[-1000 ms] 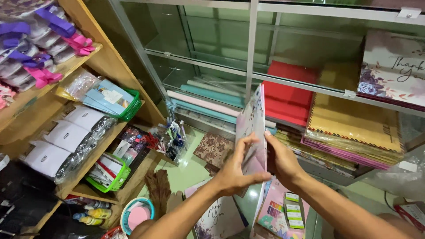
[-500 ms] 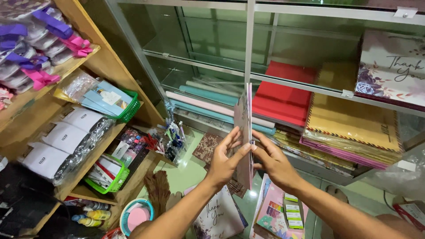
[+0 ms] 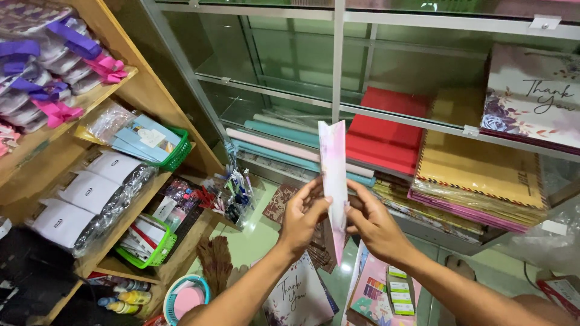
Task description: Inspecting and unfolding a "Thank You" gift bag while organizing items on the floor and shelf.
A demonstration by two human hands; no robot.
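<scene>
Two wooden shelves (image 3: 115, 241) are seen at the left, slanting down toward the floor. Purple and pink ribbon bows (image 3: 54, 90) in clear wrap are piled on the upper one. Below them a green basket (image 3: 172, 154) of blue packets is set, and white packets (image 3: 81, 199) in clear film are lined along the lower shelf. A second green basket (image 3: 148, 250) of cards is placed beneath, with small paint bottles (image 3: 124, 302) and a round pink and teal tub (image 3: 184, 299) near the floor. A holder of pens (image 3: 235, 193) is found just right of the shelves.

A glass cabinet (image 3: 335, 72) with metal frames is filled behind: rolls of pink and teal paper (image 3: 284, 142) at the left, then red sheets (image 3: 386, 136), then a stack of yellow and pink envelopes (image 3: 483, 181), with a flowered gift bag (image 3: 531, 96) on the shelf above. More flowered bags (image 3: 299, 299) and sticker sheets (image 3: 383, 296) are stood on the floor below the hands.

A folded paper bag (image 3: 334, 181) is held upright in the middle, in front of the cabinet, and is viewed edge-on. It is pale pink and white with a marbled print, thin and flat, notched at the top and tapering to a point at the bottom.

The bag is pinched from both sides. The left hand (image 3: 302, 217) is partly curled, its fingertips pressed to the left face. The right hand (image 3: 374, 223) is likewise curled, its thumb and fingers laid against the right face.
</scene>
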